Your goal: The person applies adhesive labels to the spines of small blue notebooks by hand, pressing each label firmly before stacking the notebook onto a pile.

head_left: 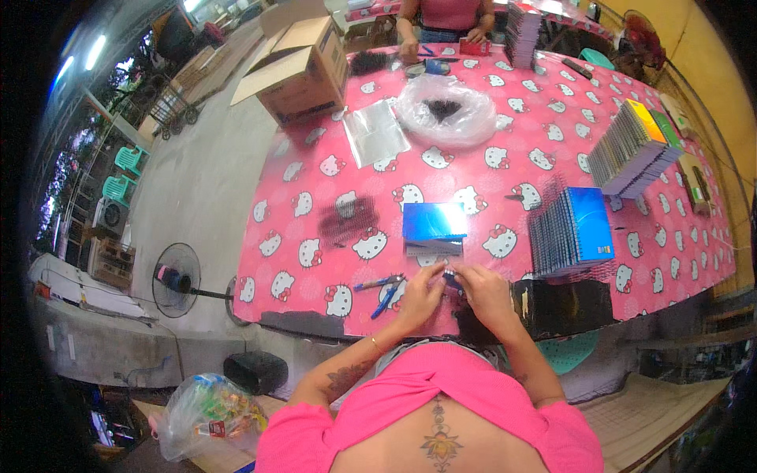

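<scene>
My left hand and my right hand meet at the near edge of the table, fingertips pinched close together. Between them shows a small dark-blue piece, too small to name. Just beyond my fingers lies a small pile of blue-covered notebooks, with white page edges toward me. Left of my left hand are pliers with blue handles and another slim blue-and-dark tool. A tall stack of blue spiral notebooks stands to the right of my right hand.
Dark wire coils lie on the pink patterned tablecloth. Farther off are a clear plastic bag, plastic sheets, a cardboard box and yellow-green notebook stacks. A person works across the table. A fan stands left.
</scene>
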The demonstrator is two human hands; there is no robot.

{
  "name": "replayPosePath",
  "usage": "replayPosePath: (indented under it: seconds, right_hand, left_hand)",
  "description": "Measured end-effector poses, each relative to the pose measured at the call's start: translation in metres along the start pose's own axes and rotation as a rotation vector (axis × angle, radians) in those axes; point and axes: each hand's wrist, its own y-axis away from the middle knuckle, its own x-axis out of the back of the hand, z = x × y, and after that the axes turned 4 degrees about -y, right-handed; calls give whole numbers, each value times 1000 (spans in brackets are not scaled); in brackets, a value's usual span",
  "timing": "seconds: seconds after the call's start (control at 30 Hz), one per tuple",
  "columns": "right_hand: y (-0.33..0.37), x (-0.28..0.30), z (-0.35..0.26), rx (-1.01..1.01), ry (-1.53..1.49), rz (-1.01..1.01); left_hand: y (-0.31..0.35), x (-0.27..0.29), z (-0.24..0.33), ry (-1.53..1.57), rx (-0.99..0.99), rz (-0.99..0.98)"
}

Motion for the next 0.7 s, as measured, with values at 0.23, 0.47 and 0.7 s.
replayPosePath:
  seconds: [0.23,0.47,0.7]
  right_hand:
    - [-3,-24,10,-80,29,23]
    - [-14,-23,8,-98,-48,46]
    - [-13,-25,11,-132,-16,12]
  left_hand:
    - [38,80,-28,-907,-46,-29]
    - [41,77,-20,-276,89,13]
    - [15,39,19,893,816,-241]
